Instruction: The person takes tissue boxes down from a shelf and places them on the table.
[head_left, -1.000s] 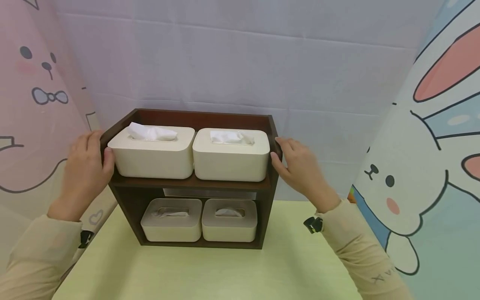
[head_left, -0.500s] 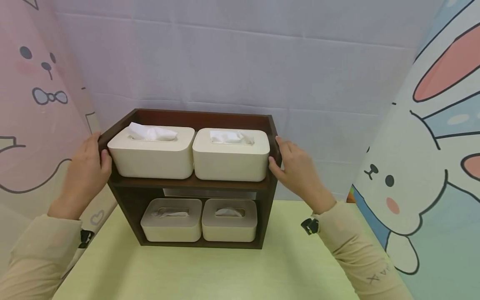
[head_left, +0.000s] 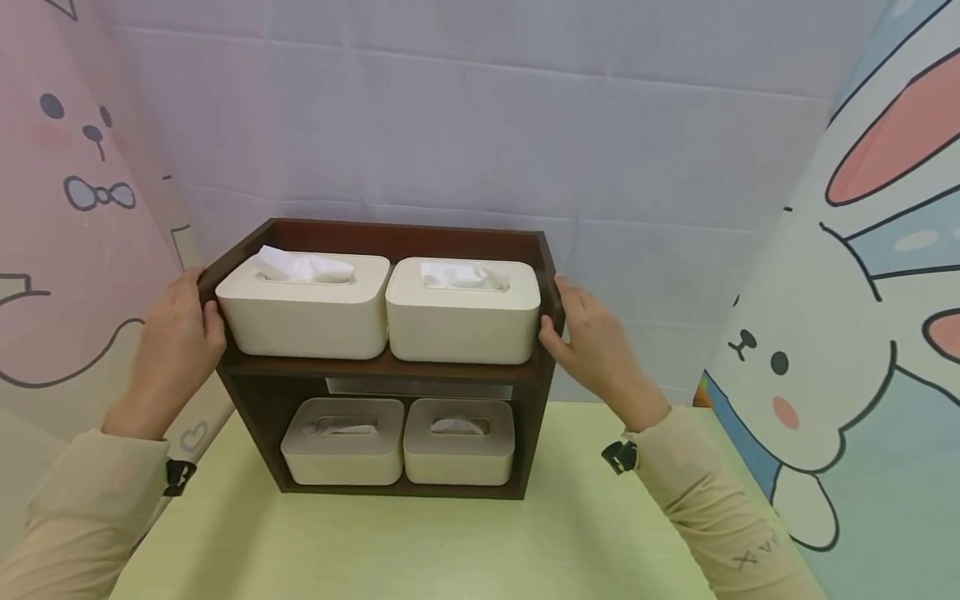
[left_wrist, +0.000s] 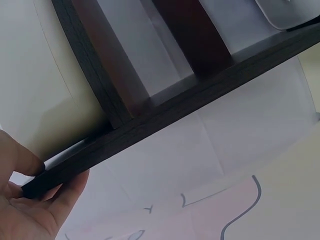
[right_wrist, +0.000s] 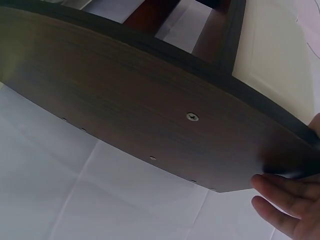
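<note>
A dark brown two-tier wooden shelf (head_left: 386, 367) stands on the table in the head view. On its upper tier two cream tissue boxes sit side by side, the left box (head_left: 307, 321) and the right box (head_left: 461, 329), with white tissue poking out. Two more, a lower left box (head_left: 341, 458) and a lower right box (head_left: 459, 458), occupy the bottom tier. My left hand (head_left: 171, 350) grips the upper left side panel, thumb inside and fingers outside. On the other side my right hand (head_left: 600, 346) holds the upper right panel, thumb at its front edge, fingers along the outer face.
The pale yellow-green tabletop (head_left: 397, 550) extends in front of the shelf. Behind it hangs a creased whitish cloth (head_left: 480, 125). A pink cartoon cloth (head_left: 82, 250) lines the left, and a rabbit-print cloth (head_left: 847, 350) the right.
Both hands have shifted slightly on the side panels; the right thumb has slid a little lower. The shelf and its tissue boxes look unmoved.
</note>
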